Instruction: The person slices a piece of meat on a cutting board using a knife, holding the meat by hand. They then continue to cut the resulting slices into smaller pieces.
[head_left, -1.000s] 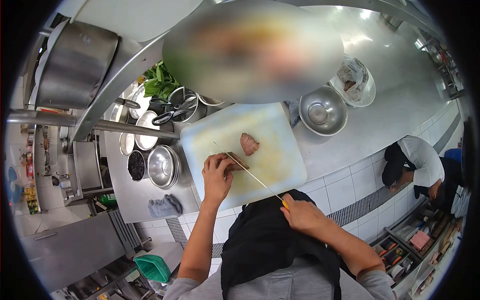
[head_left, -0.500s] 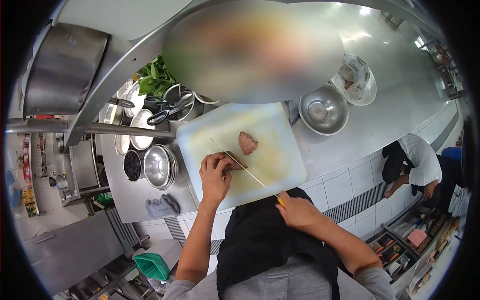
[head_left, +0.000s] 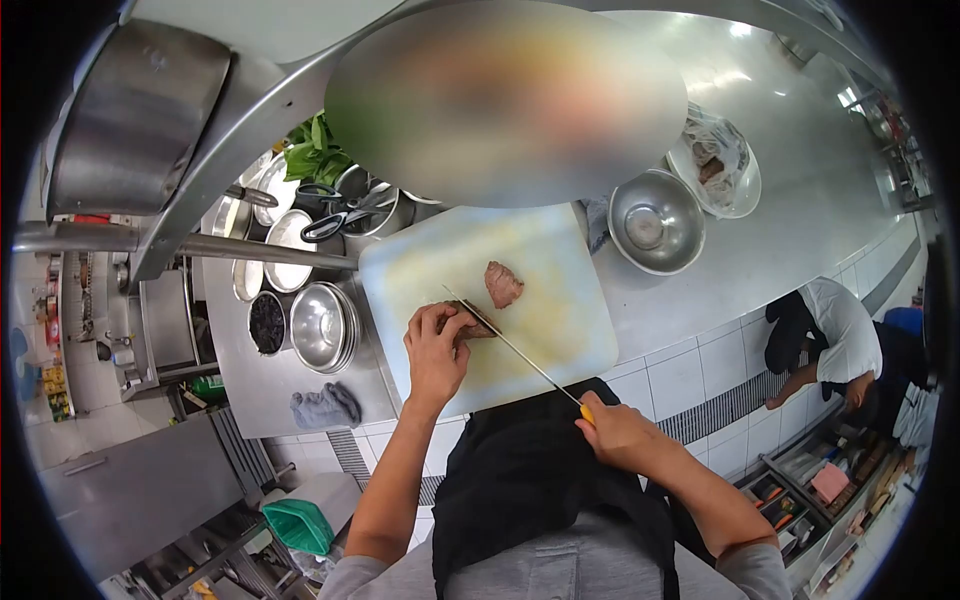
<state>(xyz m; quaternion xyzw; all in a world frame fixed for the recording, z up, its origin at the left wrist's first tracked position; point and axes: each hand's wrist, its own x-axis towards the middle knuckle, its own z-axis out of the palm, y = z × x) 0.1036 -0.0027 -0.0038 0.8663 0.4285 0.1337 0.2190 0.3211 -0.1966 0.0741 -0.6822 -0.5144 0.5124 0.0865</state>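
My left hand (head_left: 437, 352) presses its curled fingers onto a brown piece of meat (head_left: 484, 321) on the white cutting board (head_left: 560, 345). In my right hand (head_left: 618, 432) is the yellow handle of a long, thin knife (head_left: 530, 364). Its blade runs diagonally along the meat's edge, close beside my left fingertips, and the tip points to the upper left. A separate reddish-brown slice of meat (head_left: 503, 285) lies flat on the board, just beyond the blade. My left palm hides part of the held piece.
Left of the board stand stacked steel bowls (head_left: 322, 327), a container of dark stuff (head_left: 267, 323) and scissors (head_left: 335, 222). A grey cloth (head_left: 326, 406) lies near the counter edge. On the right are a steel bowl (head_left: 656, 222), a bagged bowl (head_left: 722, 165) and a crouching person (head_left: 840, 325).
My right hand has shifted slightly right and toward me with the knife. More of the blade's tip now shows beyond the meat. My left hand keeps its hold.
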